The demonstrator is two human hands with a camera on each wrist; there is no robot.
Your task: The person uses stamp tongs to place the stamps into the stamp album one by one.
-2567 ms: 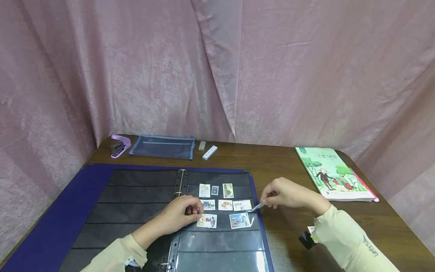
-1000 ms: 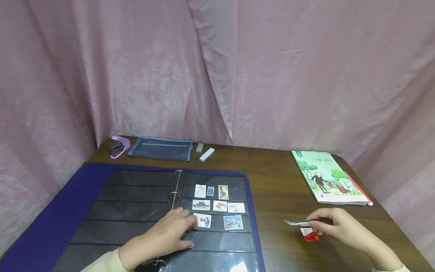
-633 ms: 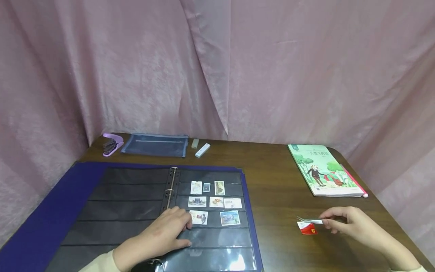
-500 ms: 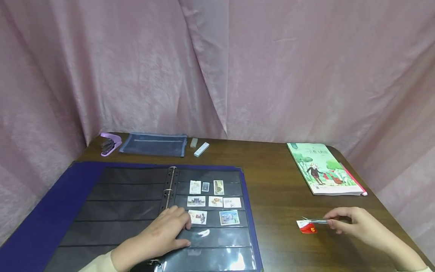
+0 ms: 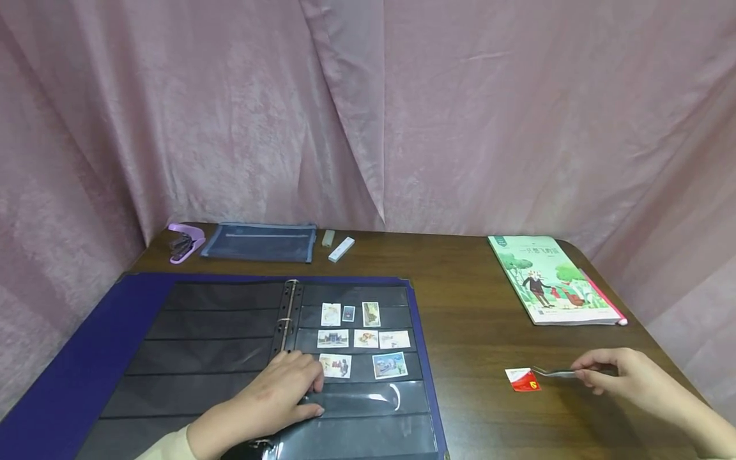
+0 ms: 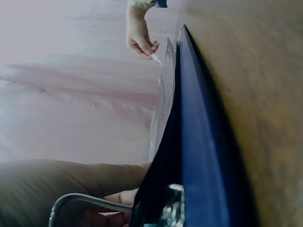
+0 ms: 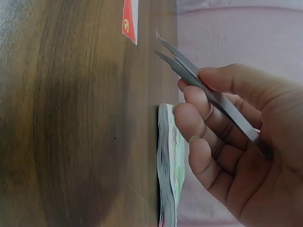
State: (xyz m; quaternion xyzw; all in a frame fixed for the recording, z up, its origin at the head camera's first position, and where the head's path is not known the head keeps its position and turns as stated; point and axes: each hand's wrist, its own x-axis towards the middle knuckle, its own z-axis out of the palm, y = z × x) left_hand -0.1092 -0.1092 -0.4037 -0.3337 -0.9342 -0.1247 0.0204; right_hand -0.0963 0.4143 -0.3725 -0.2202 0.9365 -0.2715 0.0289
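Between the thumb and fingers of my right hand (image 5: pixel 629 377) is a pair of curved-tip metal tweezers (image 7: pixel 208 90), prongs slightly apart. Their tips point at a red-and-white stamp (image 5: pixel 523 380) with a yellow emblem, lying on the table; the right wrist view shows a gap between tips and stamp. My left hand (image 5: pixel 276 390) rests with relaxed fingers on the open stamp album (image 5: pixel 195 358), near its rings. Several stamps sit in three rows of strips on the album's right page, among them a blue picture stamp (image 5: pixel 390 365) and one beside my left fingers (image 5: pixel 336 366).
A green illustrated book (image 5: pixel 552 281) lies at the back right. Along the back edge are a purple stapler (image 5: pixel 186 243), a blue mesh pouch (image 5: pixel 259 243), a small grey-green block (image 5: pixel 328 238) and a white box (image 5: pixel 342 249). Pink curtains hang behind the brown table (image 5: pixel 460 306).
My right hand has left the album's right edge with the tweezers and moved to the loose stamp, lately drawing slightly right of it. My left hand shifted down the page and now lies flatter.
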